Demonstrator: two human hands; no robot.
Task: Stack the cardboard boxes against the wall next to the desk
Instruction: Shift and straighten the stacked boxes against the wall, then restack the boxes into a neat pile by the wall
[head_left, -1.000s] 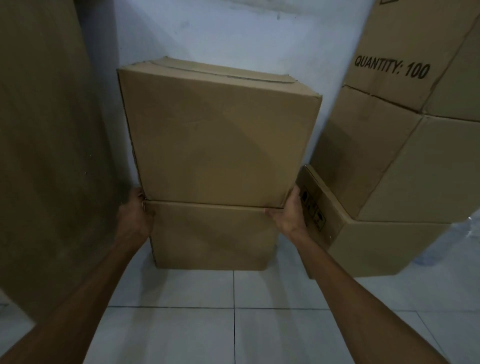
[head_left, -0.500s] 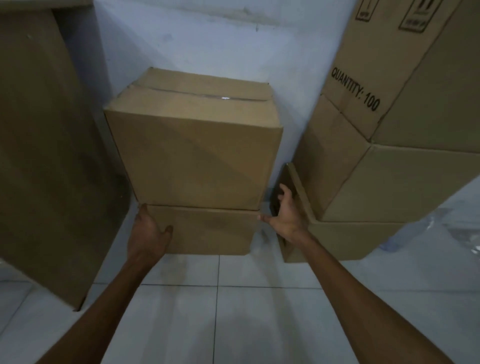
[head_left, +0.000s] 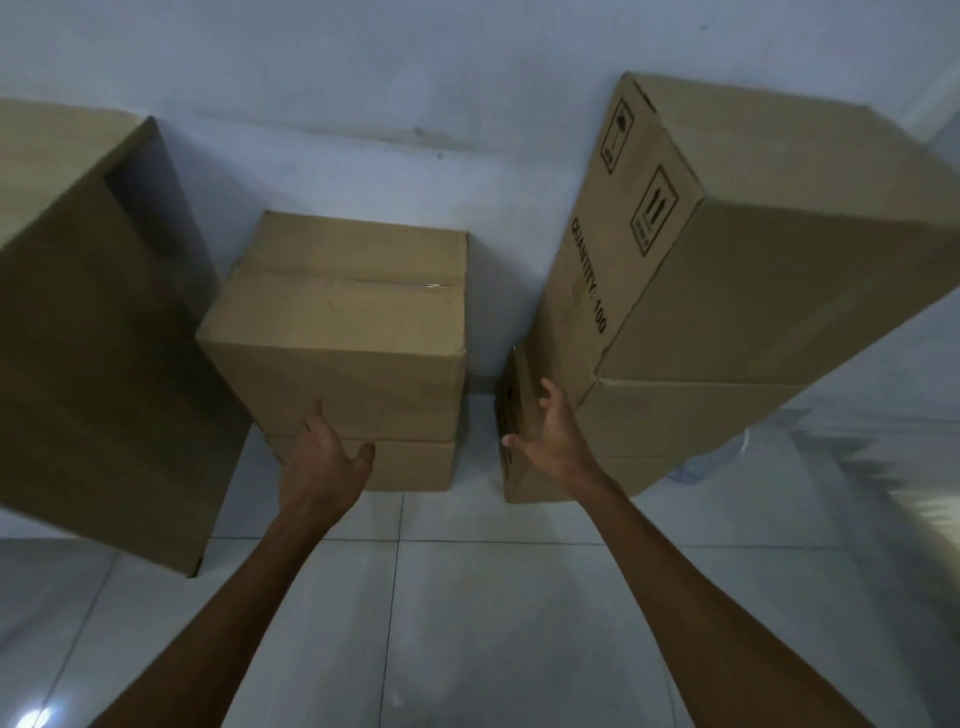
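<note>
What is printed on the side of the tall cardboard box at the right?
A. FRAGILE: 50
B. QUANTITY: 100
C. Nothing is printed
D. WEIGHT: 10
B. The tall box on top of the right stack carries the words QUANTITY: 100 down its side, below two handling symbols.
</note>
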